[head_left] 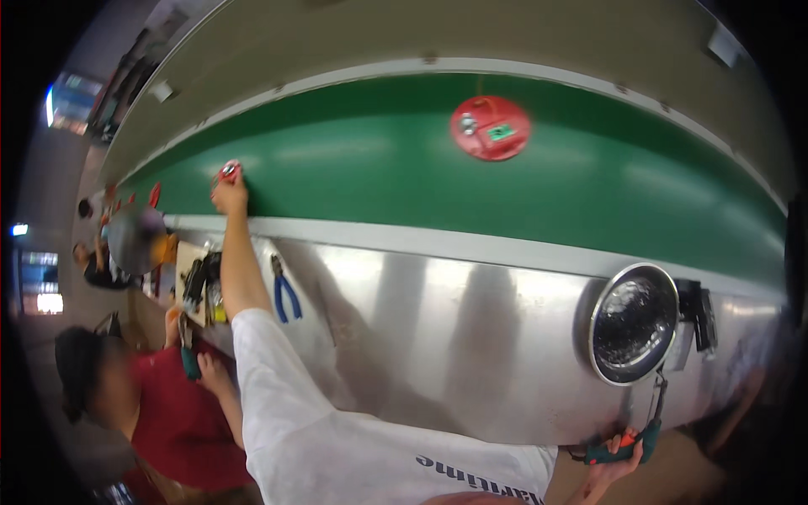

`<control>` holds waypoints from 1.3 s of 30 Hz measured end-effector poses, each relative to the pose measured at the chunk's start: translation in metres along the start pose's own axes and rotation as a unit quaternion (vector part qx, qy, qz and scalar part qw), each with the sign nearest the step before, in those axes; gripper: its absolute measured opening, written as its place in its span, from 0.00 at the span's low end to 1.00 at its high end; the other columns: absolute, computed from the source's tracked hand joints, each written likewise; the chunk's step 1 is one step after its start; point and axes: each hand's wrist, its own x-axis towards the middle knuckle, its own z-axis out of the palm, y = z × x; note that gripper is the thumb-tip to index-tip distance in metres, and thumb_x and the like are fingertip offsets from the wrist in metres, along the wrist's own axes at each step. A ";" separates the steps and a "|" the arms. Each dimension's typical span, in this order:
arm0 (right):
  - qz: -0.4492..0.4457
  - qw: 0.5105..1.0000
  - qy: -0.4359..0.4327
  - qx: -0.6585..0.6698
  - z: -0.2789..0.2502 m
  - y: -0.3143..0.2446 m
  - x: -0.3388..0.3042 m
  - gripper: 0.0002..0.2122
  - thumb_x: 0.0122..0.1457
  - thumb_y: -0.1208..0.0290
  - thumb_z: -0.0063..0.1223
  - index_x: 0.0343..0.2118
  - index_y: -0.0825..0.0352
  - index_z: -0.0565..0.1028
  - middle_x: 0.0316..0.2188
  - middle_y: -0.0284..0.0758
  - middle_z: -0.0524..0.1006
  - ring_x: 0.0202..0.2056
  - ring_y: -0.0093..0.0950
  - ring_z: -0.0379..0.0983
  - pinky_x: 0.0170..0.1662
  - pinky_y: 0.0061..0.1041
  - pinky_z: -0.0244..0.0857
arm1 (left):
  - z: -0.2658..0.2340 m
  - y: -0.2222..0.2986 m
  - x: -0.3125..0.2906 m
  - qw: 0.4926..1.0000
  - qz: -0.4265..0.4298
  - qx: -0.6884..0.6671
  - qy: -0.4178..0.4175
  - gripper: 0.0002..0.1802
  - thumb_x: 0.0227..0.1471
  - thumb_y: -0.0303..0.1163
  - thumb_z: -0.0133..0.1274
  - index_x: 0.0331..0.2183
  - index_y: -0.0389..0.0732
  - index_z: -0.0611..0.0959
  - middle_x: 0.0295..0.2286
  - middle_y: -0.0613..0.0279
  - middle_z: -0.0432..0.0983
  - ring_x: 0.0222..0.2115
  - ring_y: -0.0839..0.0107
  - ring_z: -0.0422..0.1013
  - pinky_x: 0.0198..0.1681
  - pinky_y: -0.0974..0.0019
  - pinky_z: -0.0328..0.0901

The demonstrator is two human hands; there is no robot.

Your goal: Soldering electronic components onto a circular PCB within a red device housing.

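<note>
My left arm reaches out to the far left over the green conveyor belt. My left hand is closed on a red round part with a shiny metal piece on it. Down at the lower right, my right hand wraps round a green and orange power screwdriver. The screwdriver's thin shaft points up toward a metal bowl of small dark shiny pieces. Farther along the belt lies a larger red disc carrying a small green board and a silver round piece.
Pliers with blue handles lie on the steel worktop. Beside the bowl stands a black box-shaped object. At left, a co-worker in a dark red shirt holds a green-handled tool. Black tools lie near that person.
</note>
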 end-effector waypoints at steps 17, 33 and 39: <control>0.017 0.999 -0.012 0.029 0.022 0.005 -0.007 0.11 0.55 0.64 0.47 0.34 0.67 0.68 0.34 0.34 0.69 0.20 0.23 0.62 0.26 0.21 0.57 | -0.254 0.173 -0.409 0.458 0.724 -0.358 -0.372 0.14 0.36 0.28 0.62 0.30 0.39 0.79 0.29 0.57 0.74 0.33 0.59 0.70 0.35 0.58 0.64; 0.049 0.992 -0.064 0.093 0.013 0.004 -0.001 0.11 0.54 0.66 0.46 0.33 0.70 0.68 0.34 0.41 0.69 0.20 0.27 0.66 0.28 0.24 0.60 | -0.307 0.274 -0.502 0.556 0.540 -0.488 -0.402 0.15 0.42 0.31 0.62 0.35 0.37 0.81 0.32 0.56 0.75 0.33 0.58 0.72 0.38 0.62 0.66; 0.045 0.994 -0.058 0.083 0.012 0.009 0.000 0.12 0.54 0.65 0.46 0.33 0.70 0.67 0.34 0.38 0.68 0.19 0.26 0.63 0.24 0.23 0.57 | -0.285 0.324 -0.519 0.596 0.599 -0.440 -0.305 0.06 0.44 0.27 0.59 0.29 0.38 0.82 0.28 0.59 0.73 0.30 0.60 0.70 0.34 0.62 0.66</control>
